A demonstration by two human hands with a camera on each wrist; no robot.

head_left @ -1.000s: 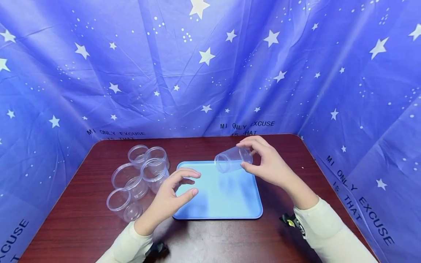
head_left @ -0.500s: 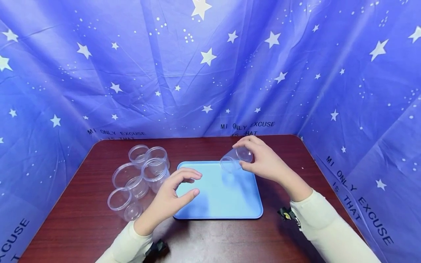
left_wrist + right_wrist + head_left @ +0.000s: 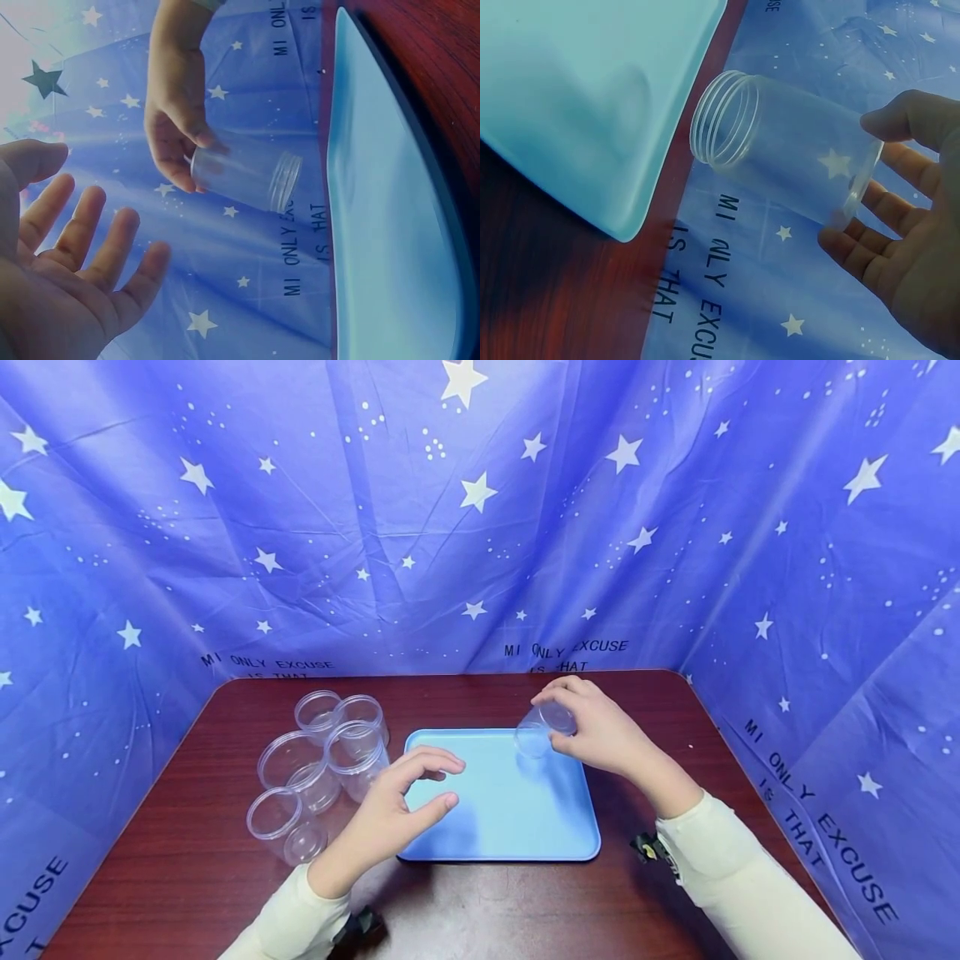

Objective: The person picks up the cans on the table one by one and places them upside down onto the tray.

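My right hand holds a clear plastic jar by its base end, thumb and fingers around it. The jar is upside down and a little tilted, its threaded mouth pointing down over the far right part of the light blue tray. In the left wrist view a gap separates the jar from the tray. My left hand hovers over the tray's left side, its fingers relaxed and apart, with nothing in it.
Several clear plastic jars stand in a group left of the tray, mouths up, close behind the left hand. The dark red wooden table ends at a blue star-patterned curtain at the back and sides.
My right hand has turned the jar from lying nearly sideways to mouth down, shifting it slightly right. The left hand stays almost where it was.
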